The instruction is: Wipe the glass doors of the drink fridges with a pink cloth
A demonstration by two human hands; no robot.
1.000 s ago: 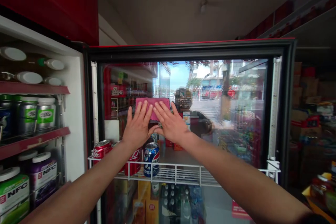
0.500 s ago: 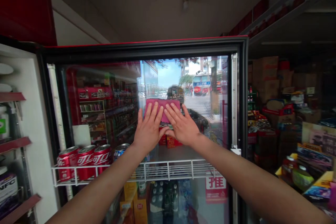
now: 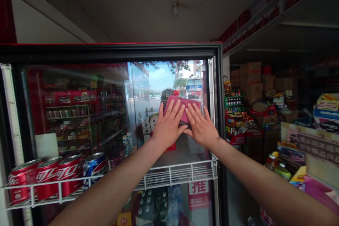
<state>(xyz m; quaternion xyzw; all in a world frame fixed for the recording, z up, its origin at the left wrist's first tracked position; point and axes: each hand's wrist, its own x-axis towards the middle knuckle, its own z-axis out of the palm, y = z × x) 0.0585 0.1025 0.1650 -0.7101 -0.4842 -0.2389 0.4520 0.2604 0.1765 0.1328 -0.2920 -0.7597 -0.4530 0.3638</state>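
Observation:
A pink cloth (image 3: 173, 99) lies flat against the inner side of a glass door (image 3: 145, 77) with a black frame. My left hand (image 3: 168, 123) presses on the cloth's left part with fingers stretched out. On its right part rests my right hand (image 3: 202, 124), also flat with spread fingers. The two thumbs nearly meet below the cloth. Both forearms reach up over a white wire rack (image 3: 182, 173) fixed to the door. Red cola cans (image 3: 49, 176) and a blue can (image 3: 94, 169) stand in the rack's left end.
The glass reflects a street and shop shelves. A red and white sticker (image 3: 199, 194) is on the lower door. Bottles (image 3: 152, 204) show through the glass. To the right are stacked cardboard boxes (image 3: 250, 81), packaged goods and a sign board (image 3: 315, 144).
Both hands and the cloth have slid right across the glass, towards the door's right edge. The cloth is now tilted. My view has turned right, so the door sits further left.

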